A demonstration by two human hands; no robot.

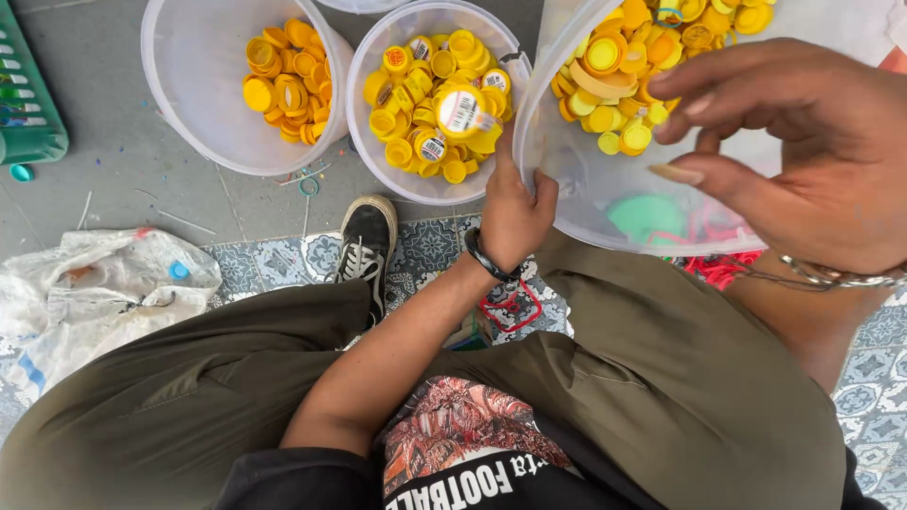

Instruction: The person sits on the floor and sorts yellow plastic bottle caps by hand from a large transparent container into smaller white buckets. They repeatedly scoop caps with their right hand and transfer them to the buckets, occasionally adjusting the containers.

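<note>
While the person sits with knees apart over a tiled floor [283, 264], the left hand [510, 212] grips the near rim of the right-hand clear bucket [567, 203], fingers curled over the edge, closed on it. That bucket is tilted toward the person and sits on the right, partly over the right thigh. It holds yellow caps [624, 66] at its far side and a green lid [647, 215] plus red plastic rings [713, 227] lower down. The right hand [803, 151] hovers above the same bucket, fingers loosely bent and half open; cannot tell whether it has anything pinched.

The middle bucket [373, 142], far centre, is full of yellow caps, some labelled. The left bucket [189, 104], far left, has fewer caps. A black sneaker [367, 241] lies just near the middle bucket. A crumpled white bag [94, 293] is on the left, and a green crate [28, 104] at the far left edge.
</note>
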